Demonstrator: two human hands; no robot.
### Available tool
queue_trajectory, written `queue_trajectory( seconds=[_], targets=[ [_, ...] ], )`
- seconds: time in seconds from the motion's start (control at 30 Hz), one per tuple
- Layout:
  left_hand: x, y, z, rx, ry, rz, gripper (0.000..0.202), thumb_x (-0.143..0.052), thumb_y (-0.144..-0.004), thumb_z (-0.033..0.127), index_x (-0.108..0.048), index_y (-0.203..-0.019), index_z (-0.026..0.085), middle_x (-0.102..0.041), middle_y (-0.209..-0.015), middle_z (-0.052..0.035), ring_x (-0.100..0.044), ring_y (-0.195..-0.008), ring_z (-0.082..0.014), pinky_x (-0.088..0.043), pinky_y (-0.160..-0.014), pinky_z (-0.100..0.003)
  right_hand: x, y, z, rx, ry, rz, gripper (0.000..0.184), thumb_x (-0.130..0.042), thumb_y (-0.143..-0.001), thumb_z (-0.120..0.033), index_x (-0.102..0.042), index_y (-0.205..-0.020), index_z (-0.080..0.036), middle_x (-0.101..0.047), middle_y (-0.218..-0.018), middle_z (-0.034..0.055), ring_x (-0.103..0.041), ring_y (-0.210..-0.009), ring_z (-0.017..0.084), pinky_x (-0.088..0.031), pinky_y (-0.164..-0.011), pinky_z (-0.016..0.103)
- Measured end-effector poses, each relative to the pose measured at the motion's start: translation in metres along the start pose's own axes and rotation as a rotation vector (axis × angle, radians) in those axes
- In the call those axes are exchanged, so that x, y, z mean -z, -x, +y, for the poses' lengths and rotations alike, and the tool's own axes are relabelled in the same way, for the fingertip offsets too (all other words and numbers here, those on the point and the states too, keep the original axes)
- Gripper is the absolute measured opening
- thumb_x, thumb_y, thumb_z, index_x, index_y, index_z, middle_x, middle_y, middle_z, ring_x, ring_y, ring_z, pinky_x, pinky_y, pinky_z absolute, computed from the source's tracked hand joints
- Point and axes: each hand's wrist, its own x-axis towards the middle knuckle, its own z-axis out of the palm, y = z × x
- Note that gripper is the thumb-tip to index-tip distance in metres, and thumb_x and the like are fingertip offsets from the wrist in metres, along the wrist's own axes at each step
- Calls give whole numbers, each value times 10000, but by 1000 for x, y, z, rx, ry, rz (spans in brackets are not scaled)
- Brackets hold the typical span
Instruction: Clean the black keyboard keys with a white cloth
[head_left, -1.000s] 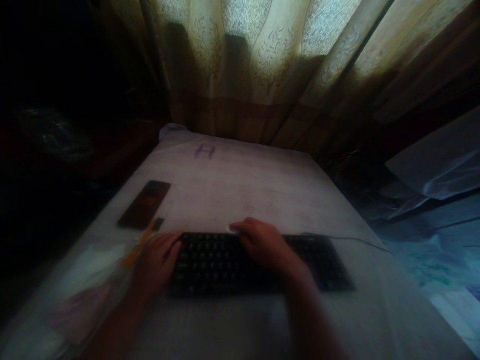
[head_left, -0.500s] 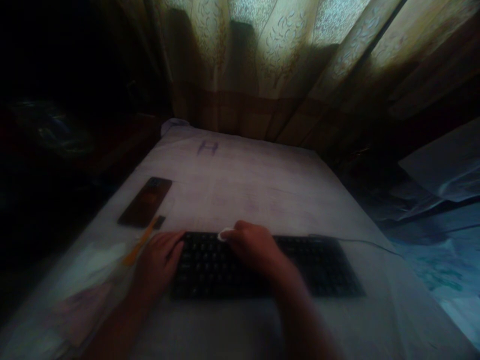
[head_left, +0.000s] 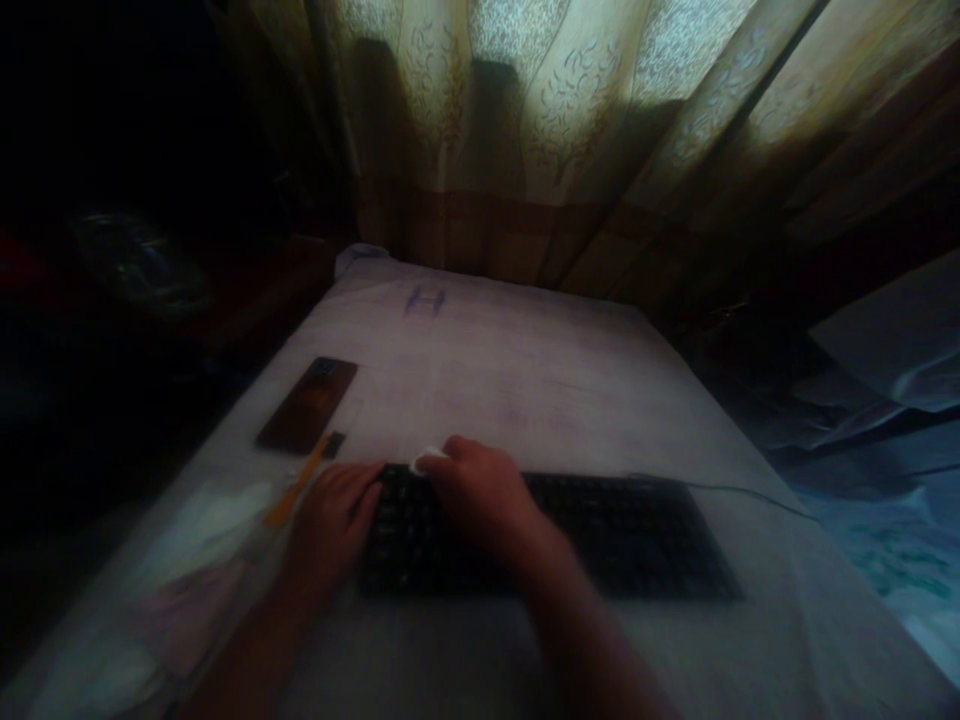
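A black keyboard (head_left: 630, 540) lies flat on the cloth-covered table. My left hand (head_left: 334, 520) grips its left end, fingers at the upper left corner and thumb along the side. Over the keyboard's upper left part, my right hand (head_left: 480, 490) is closed on a small white wad (head_left: 427, 460), tissue or cotton by its look. The wad touches the top row of keys near the back edge. My right hand and forearm hide many of the middle keys.
Left of the keyboard are a dark phone (head_left: 307, 405), a brush-like tool with an orange handle (head_left: 296, 488), and a pink cloth or packet (head_left: 199, 610) beside crumpled clear plastic (head_left: 210, 525). A cable (head_left: 750, 492) runs off right. Curtains (head_left: 577, 110) hang behind the table.
My right hand has slid left along the keyboard's top edge with the white wad. My left hand keeps its hold at the left end. The whole view has shifted slightly.
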Motion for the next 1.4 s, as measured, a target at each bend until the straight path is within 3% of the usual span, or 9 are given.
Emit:
queue_trajectory(
  seconds=[0.17, 0.4, 0.63, 0.8, 0.97, 1.13, 1.4],
  targets=[
    [0, 0, 0, -10, 11, -9, 357, -424, -967, 372, -726, -1078, 217, -770, -1019, -71, -696, -959, -253, -557, -889, -446, -14, -16, -17, 31, 58, -46, 268, -486, -968, -188, -719, -1096, -216, -684, -1027, 123, -632, -926, 262, -475, -731, 329],
    [-4, 3, -3, -12, 16, 9, 353, -434, -971, 346, -721, -1090, 180, -767, -1030, -89, -689, -969, -252, -551, -901, -446, -15, -6, -17, 191, 111, -25, 213, -542, -944, -167, -718, -1055, -210, -685, -939, 98, -626, -894, 243, -472, -748, 319],
    [-5, 2, -2, 15, 19, 0, 343, -421, -963, 326, -714, -1076, 189, -767, -1022, -79, -684, -967, -246, -543, -906, -439, -16, -14, -15, 122, 129, 1, 235, -524, -951, -171, -733, -1045, -223, -682, -937, 96, -641, -878, 244, -465, -704, 315],
    [-2, 2, 2, 87, 11, -9, 306, -437, -945, 335, -706, -1003, 202, -753, -963, -70, -672, -938, -249, -544, -872, -429, -14, -9, -16, 162, 115, -31, 243, -522, -950, -172, -732, -1057, -230, -677, -925, 88, -638, -867, 232, -454, -700, 304],
    [-2, 2, 2, 123, 18, -18, 279, -441, -924, 321, -695, -972, 214, -747, -943, -60, -669, -935, -246, -535, -885, -423, -10, -20, -22, 130, 102, 5, 274, -484, -979, -192, -713, -1123, -231, -673, -1009, 103, -615, -910, 241, -453, -728, 323],
    [-2, 3, -1, 161, 17, -3, 304, -414, -927, 300, -673, -1040, 186, -744, -1012, -94, -675, -971, -259, -540, -894, -443, -15, -34, -31, 186, 119, -21, 261, -477, -994, -178, -711, -1108, -199, -660, -1013, 121, -594, -940, 248, -460, -752, 343],
    [-6, 5, -5, 186, 25, 13, 311, -401, -907, 246, -660, -1066, 180, -739, -1049, -107, -673, -1010, -269, -534, -926, -475, -22, -24, -34, 296, 134, -17, 237, -467, -1016, -195, -693, -1086, -181, -646, -1003, 108, -561, -918, 229, -450, -737, 329]
  ],
)
